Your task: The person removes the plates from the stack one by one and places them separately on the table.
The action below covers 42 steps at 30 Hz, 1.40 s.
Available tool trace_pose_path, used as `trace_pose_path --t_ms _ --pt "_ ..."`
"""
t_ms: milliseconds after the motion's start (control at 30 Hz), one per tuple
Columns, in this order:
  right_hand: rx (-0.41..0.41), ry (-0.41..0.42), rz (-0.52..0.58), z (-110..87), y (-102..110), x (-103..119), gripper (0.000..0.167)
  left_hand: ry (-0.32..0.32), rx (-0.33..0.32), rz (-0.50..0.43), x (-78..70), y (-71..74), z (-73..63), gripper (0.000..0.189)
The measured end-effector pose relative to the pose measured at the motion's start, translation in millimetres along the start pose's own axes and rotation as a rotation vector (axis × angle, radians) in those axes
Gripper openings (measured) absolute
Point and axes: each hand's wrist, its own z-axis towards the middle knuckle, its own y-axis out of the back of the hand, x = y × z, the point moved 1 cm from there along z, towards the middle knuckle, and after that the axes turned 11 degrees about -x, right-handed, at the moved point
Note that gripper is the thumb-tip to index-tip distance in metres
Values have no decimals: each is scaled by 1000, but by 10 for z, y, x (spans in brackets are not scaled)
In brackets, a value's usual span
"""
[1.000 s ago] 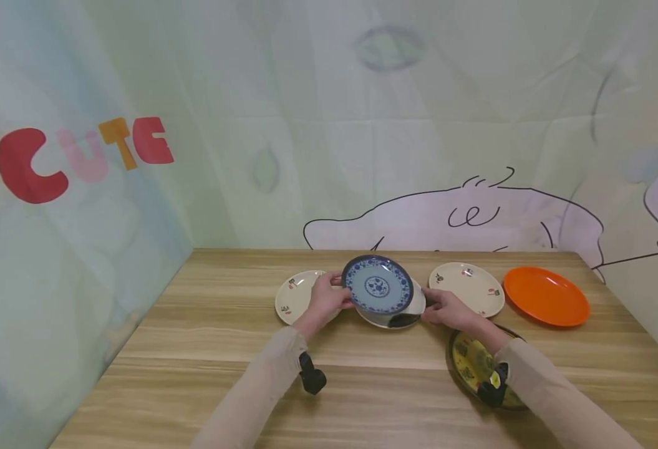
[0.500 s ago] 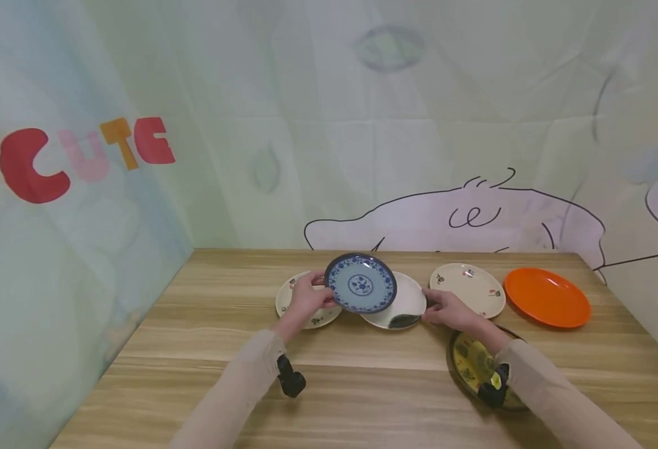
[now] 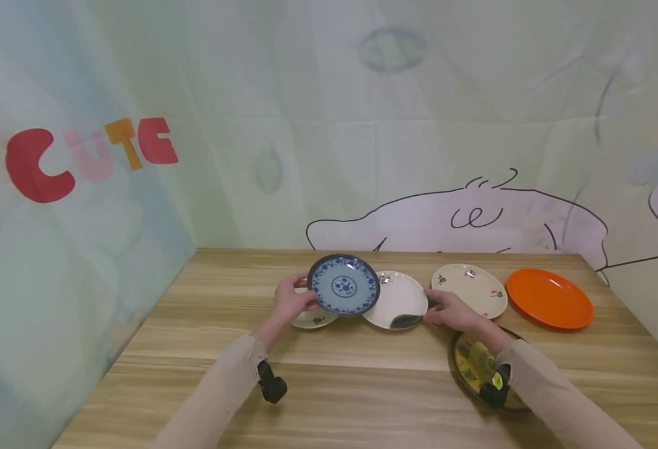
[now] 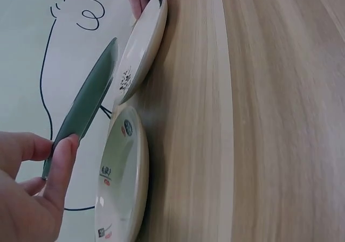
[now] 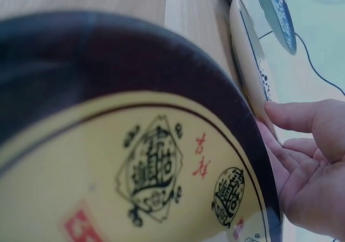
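Observation:
My left hand [image 3: 292, 302] pinches the left rim of a blue patterned plate [image 3: 343, 285], holding it raised and tilted. In the left wrist view this plate [image 4: 86, 104] is edge-on, thumb on one side and fingers on the other. Below it, partly covered, a cream plate [image 3: 313, 320] lies on the table. Just right of that is a white plate [image 3: 398, 300] with a dark leaf-like patch. My right hand [image 3: 449, 310] grips its right rim; the right wrist view shows the thumb at the edge and the other fingers lower down, partly hidden.
Beyond my right hand lie another cream plate [image 3: 471, 289] and an orange plate [image 3: 550, 298]. A yellow plate [image 3: 471, 358] with a dark rim sits under my right forearm, partly hidden. The wooden table [image 3: 362, 386] meets a printed curtain [image 3: 239, 156] at the back.
My left hand has carried the blue plate leftward, from above the white plate to above the left cream plate, uncovering most of the white one. My right hand has stayed at the white plate's rim.

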Motion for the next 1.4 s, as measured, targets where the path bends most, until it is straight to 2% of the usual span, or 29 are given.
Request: trace_pose_path --t_ms 433,700,967,1100,1300,1400 --pt "8 1 -13 -5 -3 6 71 -4 -22 -29 106 347 65 57" --pt "-6 23 -31 -4 11 1 70 29 -65 -19 146 555 100 58" --pt "9 36 -23 1 6 -13 71 55 -109 -59 199 757 115 60" --pt "13 23 -9 5 -5 -12 71 47 -137 -55 271 856 157 60" --pt "10 18 -19 10 -1 -21 71 -2 -147 -53 614 1006 358 64" --pt "3 11 -24 4 4 -25 70 4 -155 -65 581 1060 327 64"
